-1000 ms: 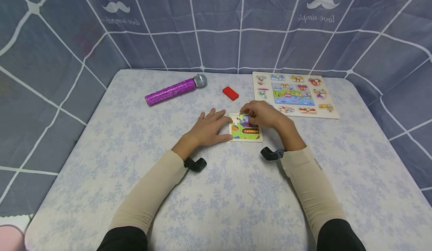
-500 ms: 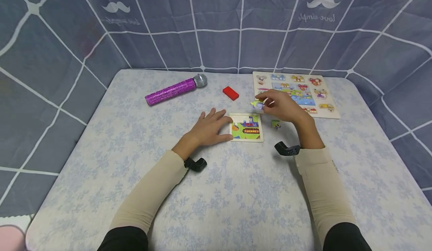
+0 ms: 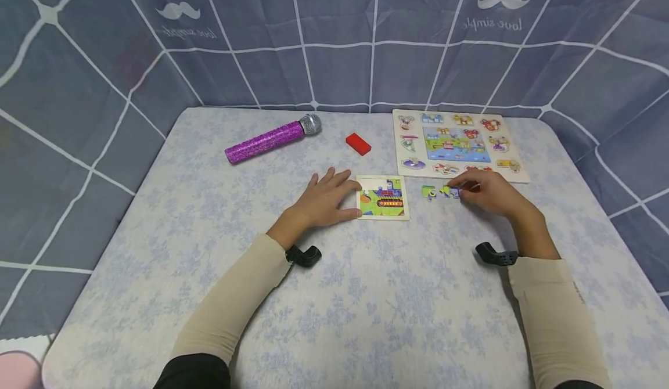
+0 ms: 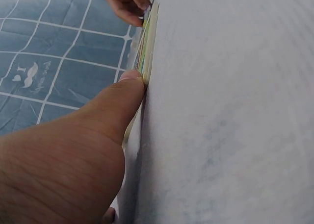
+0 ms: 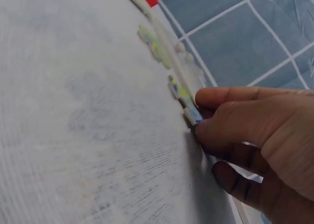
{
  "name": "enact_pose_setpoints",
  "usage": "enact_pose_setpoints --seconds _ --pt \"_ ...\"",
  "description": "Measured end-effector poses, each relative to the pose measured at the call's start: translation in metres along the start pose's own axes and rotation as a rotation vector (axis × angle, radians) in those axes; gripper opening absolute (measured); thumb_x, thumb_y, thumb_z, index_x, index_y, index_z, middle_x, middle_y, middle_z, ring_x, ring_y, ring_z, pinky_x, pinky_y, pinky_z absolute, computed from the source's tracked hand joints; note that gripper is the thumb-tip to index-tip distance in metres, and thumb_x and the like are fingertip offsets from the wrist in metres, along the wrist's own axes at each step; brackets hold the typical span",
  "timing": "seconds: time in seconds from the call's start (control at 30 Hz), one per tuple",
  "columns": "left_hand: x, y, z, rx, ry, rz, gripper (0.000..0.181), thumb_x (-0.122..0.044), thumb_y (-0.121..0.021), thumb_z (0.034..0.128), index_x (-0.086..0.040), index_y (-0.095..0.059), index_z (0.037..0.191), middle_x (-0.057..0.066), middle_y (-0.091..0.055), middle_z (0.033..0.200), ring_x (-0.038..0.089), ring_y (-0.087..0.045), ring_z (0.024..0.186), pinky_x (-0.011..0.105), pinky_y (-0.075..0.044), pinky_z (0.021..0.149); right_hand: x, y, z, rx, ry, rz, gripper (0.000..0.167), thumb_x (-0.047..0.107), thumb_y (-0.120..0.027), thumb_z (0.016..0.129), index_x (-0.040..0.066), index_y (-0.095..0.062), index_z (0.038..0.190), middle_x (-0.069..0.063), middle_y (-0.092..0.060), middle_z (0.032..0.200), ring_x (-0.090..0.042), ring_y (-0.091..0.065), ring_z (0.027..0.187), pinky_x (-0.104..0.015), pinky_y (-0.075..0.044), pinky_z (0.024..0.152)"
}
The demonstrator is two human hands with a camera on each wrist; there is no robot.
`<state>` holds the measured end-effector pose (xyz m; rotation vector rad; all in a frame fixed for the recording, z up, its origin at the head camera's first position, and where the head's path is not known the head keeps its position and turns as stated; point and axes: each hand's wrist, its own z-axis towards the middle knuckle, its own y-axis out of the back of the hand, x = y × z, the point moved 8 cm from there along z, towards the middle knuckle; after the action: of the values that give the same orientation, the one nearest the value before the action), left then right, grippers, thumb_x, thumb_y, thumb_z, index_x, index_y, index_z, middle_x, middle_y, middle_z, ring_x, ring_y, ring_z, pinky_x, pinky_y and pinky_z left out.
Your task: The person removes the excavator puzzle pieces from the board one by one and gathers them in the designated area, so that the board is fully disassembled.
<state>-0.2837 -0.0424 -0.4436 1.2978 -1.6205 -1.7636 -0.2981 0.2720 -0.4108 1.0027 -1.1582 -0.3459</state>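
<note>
A small framed jigsaw [image 3: 382, 203] lies flat, its upper left part showing bare board. My left hand [image 3: 325, 200] rests spread at its left edge, thumb and a fingertip touching the frame; in the left wrist view the thumb of the left hand [image 4: 83, 150] lies against the frame's edge. To the right of the frame, my right hand [image 3: 488, 191] pinches a blue and green jigsaw piece [image 3: 449, 191] at table level. The right wrist view has that piece [image 5: 192, 115] between thumb and forefinger of the right hand [image 5: 260, 136]. Just left of it lies another green piece [image 3: 428, 191].
A wooden peg puzzle board [image 3: 457, 170] lies at the back right, close behind the right hand. A red block [image 3: 358, 144] sits behind the framed jigsaw. At the back left lies a purple glitter microphone [image 3: 266, 143]. A tiled-pattern curtain [image 3: 340, 75] hangs along the table's back edge.
My right hand has lifted a piece out of the frame and carried it to the right, down beside the loose green piece. My left hand has stayed at the frame.
</note>
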Motion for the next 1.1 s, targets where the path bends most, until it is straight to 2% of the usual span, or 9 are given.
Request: enact_pose_setpoints --seconds 0.1,0.23,0.33,0.67,0.73,0.87,0.97,1.1 --pt "0.001 0.001 0.000 0.001 0.002 -0.002 0.061 -0.060 -0.059 0.0962 -0.029 -0.045 0.148 0.008 -0.024 0.166 0.038 -0.008 0.153 0.063 -0.005 0.117 -0.001 -0.002 0.001 -0.006 0.038 0.020 0.024 -0.009 -0.066 0.092 0.000 -0.073 0.114 -0.011 -0.068 0.103 -0.027 -0.064 0.089 -0.018 -0.047 0.076" --pt "0.001 0.002 -0.001 -0.002 -0.003 -0.003 0.061 -0.059 -0.059 0.0963 -0.029 -0.046 0.147 0.008 -0.025 0.166 0.039 -0.009 0.152 0.063 -0.005 0.117 -0.002 -0.004 0.001 -0.010 0.054 0.043 0.025 -0.012 -0.065 0.092 -0.001 -0.073 0.113 -0.013 -0.068 0.106 -0.024 -0.061 0.086 -0.020 -0.046 0.074" --pt "0.000 0.003 -0.001 -0.003 -0.010 -0.011 0.061 -0.059 -0.059 0.0963 -0.028 -0.046 0.147 0.009 -0.025 0.166 0.039 -0.009 0.152 0.064 -0.005 0.117 -0.004 -0.004 0.001 -0.013 0.031 0.040 0.026 -0.012 -0.064 0.092 -0.001 -0.072 0.114 -0.013 -0.068 0.107 -0.024 -0.059 0.087 -0.021 -0.045 0.074" --pt "0.000 0.001 -0.002 -0.017 -0.015 -0.017 0.062 -0.059 -0.060 0.0961 -0.028 -0.046 0.148 0.009 -0.025 0.165 0.039 -0.009 0.152 0.064 -0.005 0.117 -0.011 -0.006 0.003 -0.003 -0.064 0.037 0.027 -0.010 -0.063 0.093 -0.002 -0.071 0.117 -0.012 -0.068 0.097 -0.024 -0.060 0.087 -0.023 -0.046 0.074" --pt "0.000 0.002 -0.002 -0.017 -0.016 -0.015 0.061 -0.059 -0.059 0.0962 -0.028 -0.046 0.147 0.009 -0.025 0.165 0.040 -0.009 0.152 0.064 -0.006 0.117 -0.011 -0.007 0.003 0.004 -0.073 0.041 0.027 -0.010 -0.062 0.093 -0.002 -0.070 0.118 -0.013 -0.068 0.097 -0.025 -0.059 0.087 -0.026 -0.047 0.076" --pt "-0.001 0.002 -0.002 -0.007 -0.011 -0.010 0.061 -0.059 -0.059 0.0969 -0.028 -0.046 0.148 0.009 -0.024 0.166 0.040 -0.009 0.152 0.064 -0.005 0.117 -0.009 -0.005 0.004 -0.003 -0.088 0.028 0.028 -0.007 -0.057 0.096 -0.003 -0.067 0.122 -0.020 -0.066 0.113 -0.033 -0.060 0.099 -0.039 -0.048 0.083" --pt "-0.002 0.002 -0.002 -0.001 -0.005 -0.009 0.061 -0.059 -0.058 0.0971 -0.028 -0.045 0.148 0.009 -0.023 0.166 0.040 -0.008 0.152 0.064 -0.005 0.117 -0.002 -0.001 0.006 -0.040 -0.063 0.008 0.027 -0.003 -0.054 0.100 -0.003 -0.065 0.125 -0.022 -0.063 0.122 -0.037 -0.060 0.104 -0.046 -0.049 0.083" --pt "-0.002 0.002 -0.001 -0.003 -0.004 -0.009 0.061 -0.059 -0.058 0.0970 -0.029 -0.044 0.148 0.009 -0.024 0.166 0.041 -0.008 0.152 0.064 -0.004 0.117 0.019 -0.006 0.018 -0.056 0.030 -0.019 0.026 0.001 -0.057 0.101 -0.004 -0.065 0.125 -0.021 -0.064 0.119 -0.035 -0.063 0.100 -0.047 -0.051 0.077"
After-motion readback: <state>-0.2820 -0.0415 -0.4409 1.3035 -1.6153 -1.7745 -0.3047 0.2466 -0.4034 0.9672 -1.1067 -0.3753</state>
